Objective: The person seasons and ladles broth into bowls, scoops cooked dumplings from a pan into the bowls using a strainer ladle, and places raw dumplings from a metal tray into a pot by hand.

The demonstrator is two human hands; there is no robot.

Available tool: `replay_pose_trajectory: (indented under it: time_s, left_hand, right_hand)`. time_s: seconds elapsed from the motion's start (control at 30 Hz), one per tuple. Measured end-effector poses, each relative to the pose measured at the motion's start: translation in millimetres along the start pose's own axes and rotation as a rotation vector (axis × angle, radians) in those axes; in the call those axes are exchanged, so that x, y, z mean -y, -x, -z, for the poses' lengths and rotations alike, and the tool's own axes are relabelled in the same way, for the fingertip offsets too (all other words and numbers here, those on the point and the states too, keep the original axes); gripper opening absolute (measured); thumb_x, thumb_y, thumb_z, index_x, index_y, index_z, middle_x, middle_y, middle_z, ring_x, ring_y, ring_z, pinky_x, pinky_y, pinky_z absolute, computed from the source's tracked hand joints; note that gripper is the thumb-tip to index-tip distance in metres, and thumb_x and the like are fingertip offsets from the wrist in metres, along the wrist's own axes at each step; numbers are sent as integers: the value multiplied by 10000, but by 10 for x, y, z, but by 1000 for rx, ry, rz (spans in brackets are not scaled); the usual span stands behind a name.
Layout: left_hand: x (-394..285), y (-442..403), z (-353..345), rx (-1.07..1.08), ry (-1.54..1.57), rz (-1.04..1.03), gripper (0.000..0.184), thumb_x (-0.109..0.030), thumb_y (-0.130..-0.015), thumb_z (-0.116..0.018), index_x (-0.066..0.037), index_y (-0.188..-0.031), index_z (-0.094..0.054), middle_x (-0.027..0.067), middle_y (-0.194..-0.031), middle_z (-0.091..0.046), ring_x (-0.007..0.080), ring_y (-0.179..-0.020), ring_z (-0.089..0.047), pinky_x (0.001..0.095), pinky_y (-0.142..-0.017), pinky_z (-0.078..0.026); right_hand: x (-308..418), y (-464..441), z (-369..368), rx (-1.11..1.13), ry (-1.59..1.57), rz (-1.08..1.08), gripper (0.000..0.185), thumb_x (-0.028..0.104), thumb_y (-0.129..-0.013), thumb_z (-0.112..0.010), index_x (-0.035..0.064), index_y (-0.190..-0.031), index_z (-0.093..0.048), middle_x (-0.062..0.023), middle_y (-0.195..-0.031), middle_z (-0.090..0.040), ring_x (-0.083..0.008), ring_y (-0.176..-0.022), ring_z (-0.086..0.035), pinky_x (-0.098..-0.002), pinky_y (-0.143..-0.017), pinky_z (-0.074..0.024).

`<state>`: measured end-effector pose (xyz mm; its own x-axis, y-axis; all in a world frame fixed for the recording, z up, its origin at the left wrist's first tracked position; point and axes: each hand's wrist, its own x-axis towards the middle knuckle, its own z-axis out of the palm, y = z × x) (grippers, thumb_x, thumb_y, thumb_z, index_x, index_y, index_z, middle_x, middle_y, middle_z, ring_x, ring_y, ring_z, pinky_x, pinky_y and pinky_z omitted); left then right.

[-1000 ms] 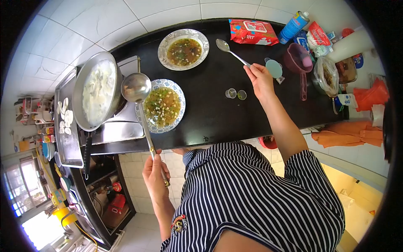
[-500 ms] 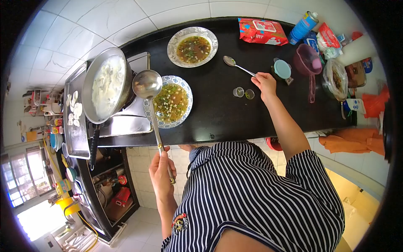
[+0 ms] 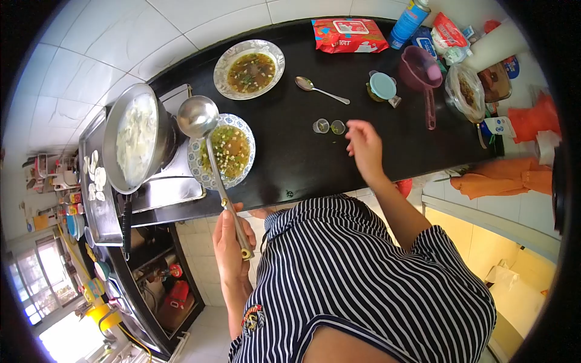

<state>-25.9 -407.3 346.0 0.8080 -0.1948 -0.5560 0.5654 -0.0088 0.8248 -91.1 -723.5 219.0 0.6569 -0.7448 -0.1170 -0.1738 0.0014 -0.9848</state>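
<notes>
Shiny metal spoon point(image 3: 321, 90) got let go, now lying toward the black counter point(image 3: 290, 163)'s back edge. Left hand point(image 3: 229, 242) is wrapped round a long steel ladle point(image 3: 198, 118) reaching across the blue-patterned white bowl point(image 3: 249, 158); sagging could clip its rim. Right hand point(image 3: 366, 149), empty, half-curled, might knock those small clear cups point(image 3: 321, 126).

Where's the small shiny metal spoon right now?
In the head view, the spoon lies on the black counter, just right of the grey-patterned white soup bowl and below the red plastic packet.
</notes>
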Motion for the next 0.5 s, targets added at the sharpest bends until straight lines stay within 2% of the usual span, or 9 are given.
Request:
replay_pose_trajectory:
  time_s: [0.07, 0.1, 0.17, 0.23, 0.27, 0.33, 0.4, 0.43, 0.5]
  left_hand:
    - [-41, -32, -108, 76, -3, -22, 405, -338, -1032, -425, 24, -1168, -544, 30, -663, -514, 91, -511, -489, 220, -461, -396]
    - [-86, -40, -152, 136, 17, 10, 388, -323, -1038, -408, 22, -1164, -532, 71, -720, -578, 146, -593, -570, 253, -548, -460]
    - [-118, -58, -291, 198, 74, 45, 373, -311, -1039, -405, 21, -1158, -526, 99, -776, -613, 181, -669, -611, 278, -599, -489]
    - [-143, -71, -449, 315, 173, 71, 315, -287, -1031, -432, -2, -1141, -506, 169, -951, -681, 222, -860, -652, 318, -756, -523]
    - [-110, -134, -457, 356, 191, 93, 299, -277, -1027, -445, -7, -1138, -509, 186, -1014, -674, 244, -922, -651, 338, -788, -533]
    - [-139, -138, -575, 397, 223, 82, 282, -271, -1024, -453, -15, -1127, -513, 195, -1054, -663, 251, -949, -647, 361, -824, -528]
    - [-128, -153, -685, 441, 280, 83, 257, -268, -1021, -465, -31, -1104, -523, 210, -1121, -642, 250, -980, -637, 387, -866, -518]
    - [-123, -158, -737, 455, 274, 76, 258, -271, -1021, -466, -32, -1099, -526, 208, -1136, -636, 243, -982, -634, 378, -863, -519]
    - [-116, -151, -812, 479, 261, 65, 259, -273, -1020, -467, -33, -1093, -530, 206, -1150, -631, 235, -984, -631, 370, -860, -520]
  right_hand:
    - [149, 299, -93, 207, 31, -39, 165, 113, -946, -560, 69, -1088, -632, -29, -836, -624, -77, -631, -560, -224, -566, -482]
    - [241, 415, -135, 326, 53, 75, 177, 89, -921, -586, 69, -1087, -642, -36, -854, -633, -89, -659, -571, -235, -592, -488]
    - [527, 623, -233, 498, 166, 353, 243, 16, -886, -623, 41, -1128, -632, -38, -858, -635, -75, -689, -589, -233, -613, -499]
    - [792, 742, -322, 680, 115, 499, 363, -12, -828, -676, 61, -1178, -616, -95, -921, -659, -176, -749, -656, -286, -648, -531]
    - [834, 770, -379, 736, 1, 591, 447, -5, -799, -701, 72, -1226, -591, -112, -949, -658, -228, -776, -671, -312, -663, -547]
    - [991, 819, -355, 885, 52, 590, 524, 35, -777, -741, 88, -1268, -566, -118, -991, -647, -245, -792, -675, -325, -678, -557]
    - [1008, 856, -372, 790, 107, 784, 578, 111, -768, -778, 93, -1296, -544, -128, -1041, -633, -253, -803, -676, -327, -679, -558]
    - [955, 878, -368, 798, 55, 695, 664, 198, -776, -778, 162, -1366, -475, -127, -1106, -611, -270, -879, -669, -330, -709, -558]
    - [981, 891, -385, 680, 20, 708, 643, 205, -764, -793, 124, -1333, -506, -128, -1081, -622, -271, -860, -672, -332, -694, -554]
